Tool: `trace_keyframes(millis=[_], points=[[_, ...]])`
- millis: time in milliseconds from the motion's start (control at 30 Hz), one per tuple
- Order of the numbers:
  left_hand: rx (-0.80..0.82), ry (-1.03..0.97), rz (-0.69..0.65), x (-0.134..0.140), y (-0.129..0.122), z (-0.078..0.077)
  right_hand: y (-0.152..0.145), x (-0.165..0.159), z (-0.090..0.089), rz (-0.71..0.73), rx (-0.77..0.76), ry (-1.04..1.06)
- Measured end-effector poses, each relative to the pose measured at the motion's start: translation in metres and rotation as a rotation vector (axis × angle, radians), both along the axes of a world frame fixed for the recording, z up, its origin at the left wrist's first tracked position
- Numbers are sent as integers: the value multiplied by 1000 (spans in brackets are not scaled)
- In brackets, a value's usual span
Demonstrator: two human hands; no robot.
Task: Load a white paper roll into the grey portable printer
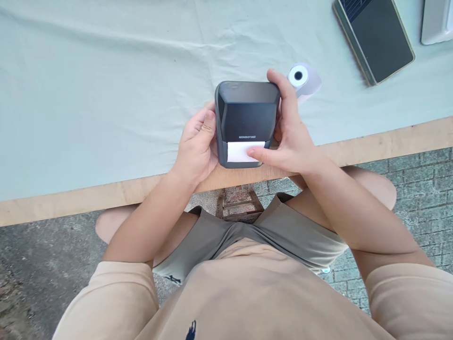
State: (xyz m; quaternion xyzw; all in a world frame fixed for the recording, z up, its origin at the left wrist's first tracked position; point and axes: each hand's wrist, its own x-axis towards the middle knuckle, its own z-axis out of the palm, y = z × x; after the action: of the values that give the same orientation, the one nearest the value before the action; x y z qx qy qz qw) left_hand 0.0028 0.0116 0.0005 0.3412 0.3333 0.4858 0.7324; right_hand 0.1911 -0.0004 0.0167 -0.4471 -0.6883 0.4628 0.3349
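Between my two hands is a black label printer [248, 120] marked NIIMBOT, held above the table's front edge. A strip of white paper [237, 152] lies across its lower front, below the lid. My left hand [199, 141] grips the printer's left side, its thumb along the edge and the other fingers partly hidden. Wrapped round the right side is my right hand [290, 127], thumb resting on the white paper and a finger at the top right corner. Just beyond that hand a white paper roll [296, 75] with a dark core stands on the cloth, its loose end curling right.
A pale green cloth [106, 94] covers the table, leaving a bare wooden front edge [88, 200]. At the back right lies a dark phone-like device [380, 40], with a white object [437, 23] partly in view beside it. My legs are under the edge.
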Motion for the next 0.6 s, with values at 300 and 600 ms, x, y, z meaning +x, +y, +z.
trace_keyframes(millis=[300,600], points=[[13,30,8,-1,0,-2,0,1,-1,15,19,-15],[36,21,3,-1,2,-7,-3,1,-5,-106,210,-188]])
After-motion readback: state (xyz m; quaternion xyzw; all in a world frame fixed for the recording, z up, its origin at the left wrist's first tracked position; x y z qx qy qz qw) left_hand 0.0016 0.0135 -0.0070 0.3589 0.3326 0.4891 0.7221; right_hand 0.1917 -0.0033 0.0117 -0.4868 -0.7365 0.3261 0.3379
